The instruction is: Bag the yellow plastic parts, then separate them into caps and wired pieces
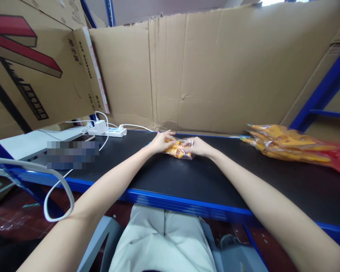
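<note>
The person's left hand [160,142] and right hand [197,146] both grip a small clear plastic bag of orange pieces [179,148] on the black-topped, blue-edged table [187,181]. A pile of similar orange-filled bags [286,144] lies well apart, near a white power strip [109,131].

- Wearing light beige trousers [164,241], creased along a centre seam.
- Showing both forearms bare to the edge of view, no sleeves covering them.
- Wearing no gloves, rings or watch on the left hand [160,142] or right hand [197,146].
</note>
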{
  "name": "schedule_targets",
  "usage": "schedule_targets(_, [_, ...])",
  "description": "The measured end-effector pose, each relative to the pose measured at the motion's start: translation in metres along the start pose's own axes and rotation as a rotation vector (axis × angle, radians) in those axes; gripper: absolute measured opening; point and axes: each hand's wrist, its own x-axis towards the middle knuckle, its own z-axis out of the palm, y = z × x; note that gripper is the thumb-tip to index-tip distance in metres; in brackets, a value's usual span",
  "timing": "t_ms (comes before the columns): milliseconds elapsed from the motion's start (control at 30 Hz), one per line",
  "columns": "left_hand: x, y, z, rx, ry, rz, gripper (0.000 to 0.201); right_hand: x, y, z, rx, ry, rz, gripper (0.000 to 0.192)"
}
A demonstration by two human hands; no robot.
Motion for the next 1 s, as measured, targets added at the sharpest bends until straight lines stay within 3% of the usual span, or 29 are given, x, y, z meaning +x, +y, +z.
schedule_targets(200, [0.008,0.004,-0.005,0.063,0.056,0.051,0.018,0.004,0.000,0.007,-0.010,0.087,-0.033,0.029])
schedule_targets(533, [0.014,0.000,-0.018,0.116,-0.044,0.043,0.020,0.010,-0.001,0.019,-0.097,0.073,-0.132,0.033])
schedule_targets(633, [0.018,-0.007,-0.012,0.141,-0.032,-0.037,0.031,0.008,-0.003,0.019,-0.027,0.075,-0.156,0.039])
schedule_targets(767, [0.017,-0.017,0.005,0.310,-0.053,-0.178,0.046,0.005,-0.005,0.020,0.112,0.062,0.000,0.042])
schedule_targets(867, [0.016,-0.020,0.013,0.432,-0.105,-0.186,0.046,0.002,-0.007,0.018,0.214,0.009,0.084,0.045])
schedule_targets(1000, [0.015,-0.019,0.013,0.490,-0.153,-0.195,0.047,0.001,-0.008,0.010,0.282,-0.009,0.050,0.043])
